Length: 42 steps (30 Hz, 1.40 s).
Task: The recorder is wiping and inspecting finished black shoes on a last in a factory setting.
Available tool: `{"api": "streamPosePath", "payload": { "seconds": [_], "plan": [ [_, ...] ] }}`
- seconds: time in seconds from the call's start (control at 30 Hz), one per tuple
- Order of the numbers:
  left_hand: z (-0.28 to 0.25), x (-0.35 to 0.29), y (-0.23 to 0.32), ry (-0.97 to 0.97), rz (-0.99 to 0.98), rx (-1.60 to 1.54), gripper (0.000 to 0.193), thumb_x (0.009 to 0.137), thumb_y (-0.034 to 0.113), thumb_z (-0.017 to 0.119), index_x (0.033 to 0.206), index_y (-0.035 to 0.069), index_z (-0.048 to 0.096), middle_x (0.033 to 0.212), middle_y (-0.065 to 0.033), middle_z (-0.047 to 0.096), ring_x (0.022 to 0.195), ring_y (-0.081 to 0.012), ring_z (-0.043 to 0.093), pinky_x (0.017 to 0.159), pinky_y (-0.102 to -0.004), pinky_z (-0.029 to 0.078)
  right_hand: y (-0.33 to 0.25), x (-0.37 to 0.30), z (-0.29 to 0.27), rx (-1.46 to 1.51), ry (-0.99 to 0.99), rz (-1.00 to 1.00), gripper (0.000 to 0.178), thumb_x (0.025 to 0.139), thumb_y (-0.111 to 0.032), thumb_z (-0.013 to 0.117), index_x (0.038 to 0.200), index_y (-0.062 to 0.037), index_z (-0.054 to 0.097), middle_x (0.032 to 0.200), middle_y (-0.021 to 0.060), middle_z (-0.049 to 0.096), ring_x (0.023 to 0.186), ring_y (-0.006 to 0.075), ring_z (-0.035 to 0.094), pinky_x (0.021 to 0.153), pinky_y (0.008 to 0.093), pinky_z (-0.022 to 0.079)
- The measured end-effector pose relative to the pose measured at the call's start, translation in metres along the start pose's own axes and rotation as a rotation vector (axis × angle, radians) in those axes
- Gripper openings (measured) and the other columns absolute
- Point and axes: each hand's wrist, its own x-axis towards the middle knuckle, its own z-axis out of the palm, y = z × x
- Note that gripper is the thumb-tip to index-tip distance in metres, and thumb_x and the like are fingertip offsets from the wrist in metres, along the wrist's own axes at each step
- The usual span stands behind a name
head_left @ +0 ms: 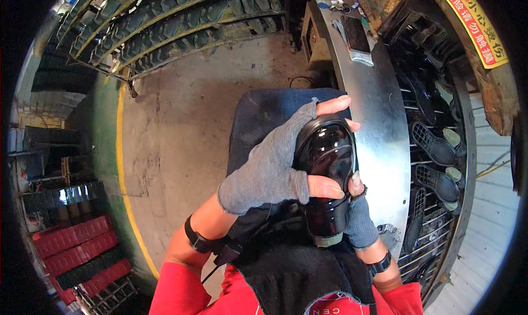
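A glossy black shoe upper [329, 152], stretched over a last with a pale greenish end showing at the bottom, is held above my lap. Its rounded toe points away from me. My left hand [275, 158], in a grey fingerless glove, wraps over its left side, with the thumb across the top and the fingertips around the toe. On the lower right side my right hand [360, 216], gloved alike, grips the upper with the thumb up. Most of the right fingers are hidden beneath. A dark blue cloth and a black apron [300, 265] lie under the hands.
A metal worktop [374, 111] runs along my right, with a phone [356, 35] on it. Beyond it, black shoe soles [434, 141] lie on a barred rack. Shelves of dark lasts [192, 23] stand at the far left, red slatted panels [77, 243] nearer left.
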Motion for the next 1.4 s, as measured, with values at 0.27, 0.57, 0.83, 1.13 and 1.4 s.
{"api": "streamPosePath", "payload": {
  "seconds": [0.27,0.57,0.83,1.13,1.4],
  "plan": [
    [-0.004,-0.023,0.013,-0.051,-0.073,0.25,0.094,0.081,0.014,0.089,0.16,0.004,0.038,0.151,-0.02,0.062,0.133,-0.0255,0.065,0.117,-0.0414,0.046,0.001,-0.011,0.004,-0.033,-0.047,0.055,0.098,0.094,-0.071,0.067,0.154,0.0034,0.044,0.137,0.0219,0.063,0.114,0.0334,0.071,0.099,0.045,0.063],
    [-0.004,-0.051,0.03,0.126,0.197,-0.017,0.105,0.075,0.03,0.099,0.154,0.021,0.032,0.149,-0.032,0.056,0.134,-0.0537,0.059,0.115,-0.0691,0.046,-0.034,-0.007,0.015,-0.644,-0.283,-0.393,0.056,0.102,-0.052,0.068,0.118,0.0019,0.073,0.109,0.0137,0.073,0.089,0.015,0.068,0.079,0.0271,0.054],
    [-0.02,-0.035,0.014,0.088,0.512,-0.035,0.097,0.082,0.05,0.092,0.156,0.023,0.036,0.156,-0.029,0.051,0.139,-0.0513,0.055,0.118,-0.0688,0.042,-0.061,-0.047,-0.012,-0.092,0.045,-0.02,0.07,0.103,-0.058,0.065,0.144,-0.0018,0.057,0.132,0.0129,0.069,0.109,0.0233,0.072,0.092,0.0386,0.06],
    [0.03,0.0,-0.06,0.173,-0.105,-0.018,0.088,0.104,0.055,0.066,0.167,0.004,0.033,0.15,-0.0086,0.056,0.141,-0.019,0.05,0.122,-0.0355,0.036,-0.137,-0.002,-0.017,-1.173,-0.171,-0.429,0.082,0.063,-0.027,0.101,0.133,-0.0037,0.065,0.125,0.0064,0.069,0.118,0.0182,0.065,0.106,0.0338,0.05],
    [0.028,-0.009,-0.074,0.293,0.041,0.215,0.051,0.106,0.043,0.052,0.133,0.001,0.053,0.12,-0.0118,0.059,0.112,-0.023,0.058,0.103,-0.0358,0.046,-0.123,0.015,0.002,-1.324,-0.237,-0.526,0.082,0.062,-0.045,0.101,0.124,-0.0038,0.067,0.107,0.0149,0.074,0.105,0.0307,0.074,0.094,0.0387,0.056]
  ]
}}
